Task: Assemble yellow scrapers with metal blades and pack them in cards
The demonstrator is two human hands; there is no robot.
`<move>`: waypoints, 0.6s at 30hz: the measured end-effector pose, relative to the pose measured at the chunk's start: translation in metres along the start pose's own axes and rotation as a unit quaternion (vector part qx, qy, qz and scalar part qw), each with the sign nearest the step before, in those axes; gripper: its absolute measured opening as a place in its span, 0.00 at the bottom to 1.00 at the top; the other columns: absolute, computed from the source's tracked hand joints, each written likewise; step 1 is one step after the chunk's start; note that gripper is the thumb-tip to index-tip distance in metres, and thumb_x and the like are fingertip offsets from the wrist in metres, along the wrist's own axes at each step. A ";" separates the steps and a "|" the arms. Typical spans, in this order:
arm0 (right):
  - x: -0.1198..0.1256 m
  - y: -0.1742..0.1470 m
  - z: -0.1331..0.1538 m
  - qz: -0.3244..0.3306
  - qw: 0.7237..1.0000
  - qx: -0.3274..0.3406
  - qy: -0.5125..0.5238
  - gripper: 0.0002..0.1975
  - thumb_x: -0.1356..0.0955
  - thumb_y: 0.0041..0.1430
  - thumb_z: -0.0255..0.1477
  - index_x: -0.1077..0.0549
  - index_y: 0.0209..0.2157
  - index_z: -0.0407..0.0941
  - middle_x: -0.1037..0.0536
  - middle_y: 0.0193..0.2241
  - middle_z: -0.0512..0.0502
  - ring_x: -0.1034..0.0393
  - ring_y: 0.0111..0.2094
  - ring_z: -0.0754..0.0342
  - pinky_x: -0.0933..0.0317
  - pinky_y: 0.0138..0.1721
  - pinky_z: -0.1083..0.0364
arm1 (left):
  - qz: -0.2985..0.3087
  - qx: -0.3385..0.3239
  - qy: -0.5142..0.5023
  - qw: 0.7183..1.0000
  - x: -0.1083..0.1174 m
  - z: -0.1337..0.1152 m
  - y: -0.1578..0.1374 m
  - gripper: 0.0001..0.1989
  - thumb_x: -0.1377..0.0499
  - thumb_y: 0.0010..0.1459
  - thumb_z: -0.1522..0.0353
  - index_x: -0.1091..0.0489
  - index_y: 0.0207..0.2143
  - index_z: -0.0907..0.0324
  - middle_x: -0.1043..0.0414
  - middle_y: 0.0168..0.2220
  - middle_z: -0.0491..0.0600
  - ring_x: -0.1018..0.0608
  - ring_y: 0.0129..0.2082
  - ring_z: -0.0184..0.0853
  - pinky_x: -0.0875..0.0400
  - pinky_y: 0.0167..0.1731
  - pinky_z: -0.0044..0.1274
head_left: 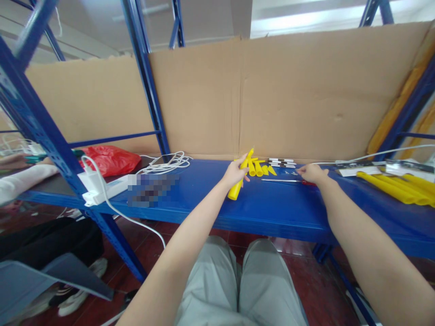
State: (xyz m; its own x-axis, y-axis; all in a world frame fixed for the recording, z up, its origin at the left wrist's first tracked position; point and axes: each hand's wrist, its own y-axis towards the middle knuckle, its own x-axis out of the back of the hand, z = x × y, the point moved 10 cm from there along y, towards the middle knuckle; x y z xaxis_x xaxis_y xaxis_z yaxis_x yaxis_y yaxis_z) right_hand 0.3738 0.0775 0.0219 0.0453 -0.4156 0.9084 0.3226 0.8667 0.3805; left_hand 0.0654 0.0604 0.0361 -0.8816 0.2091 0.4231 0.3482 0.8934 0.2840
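a smooth, tapered yellow tube (234,192) is gripped at a tilt in the left hand (235,172) over the blue shelf (200,190), near short yellow pieces (258,171) and black-and-white markers (281,162), whose lettering is too small to be read. the right hand (310,173) is curled beside tiny bits (288,172), whether pinching anything cannot be told, and the red handle of a metal-shafted tool (280,180) is partly hidden by it.
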 end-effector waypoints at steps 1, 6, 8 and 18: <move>-0.004 0.000 0.001 0.025 1.000 -0.007 -0.010 0.09 0.34 0.53 0.30 0.20 0.29 0.48 0.21 0.34 0.41 0.29 0.42 0.42 0.40 0.45 0.38 | 0.008 -0.003 -0.011 1.000 -0.002 -0.002 -0.001 0.35 0.48 0.60 0.76 0.54 0.68 0.54 0.27 0.49 0.55 0.24 0.23 0.25 0.32 0.17 0.16; -0.006 -0.007 0.017 0.073 0.996 -0.001 -0.053 0.13 0.36 0.55 0.27 0.20 0.36 0.50 0.22 0.44 0.41 0.32 0.49 0.41 0.45 0.51 0.35 | 0.031 0.006 -0.012 0.999 -0.007 -0.001 -0.003 0.36 0.48 0.58 0.77 0.52 0.68 0.54 0.26 0.49 0.55 0.25 0.21 0.24 0.33 0.16 0.16; -0.005 -0.009 0.021 0.078 0.995 0.004 -0.064 0.14 0.37 0.56 0.26 0.20 0.36 0.49 0.22 0.44 0.39 0.32 0.49 0.41 0.45 0.50 0.35 | 0.034 0.008 -0.004 0.999 -0.008 0.000 -0.003 0.36 0.48 0.58 0.77 0.52 0.68 0.55 0.25 0.47 0.55 0.25 0.21 0.25 0.33 0.17 0.16; -0.004 -0.015 0.027 0.108 0.991 -0.010 -0.075 0.11 0.36 0.54 0.23 0.22 0.32 0.45 0.22 0.42 0.38 0.31 0.49 0.41 0.45 0.51 0.35 | 0.063 0.023 0.025 0.997 -0.013 0.007 -0.001 0.36 0.47 0.59 0.75 0.53 0.68 0.56 0.22 0.36 0.54 0.28 0.16 0.26 0.32 0.17 0.18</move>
State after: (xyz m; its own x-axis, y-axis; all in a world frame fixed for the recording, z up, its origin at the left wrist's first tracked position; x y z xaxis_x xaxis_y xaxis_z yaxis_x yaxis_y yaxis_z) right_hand 0.3436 0.0733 0.0167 -0.0260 -0.1740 0.9844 0.3403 0.9244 0.1723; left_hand 0.0741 0.0596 0.0239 -0.8142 0.3014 0.4962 0.4389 0.8790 0.1862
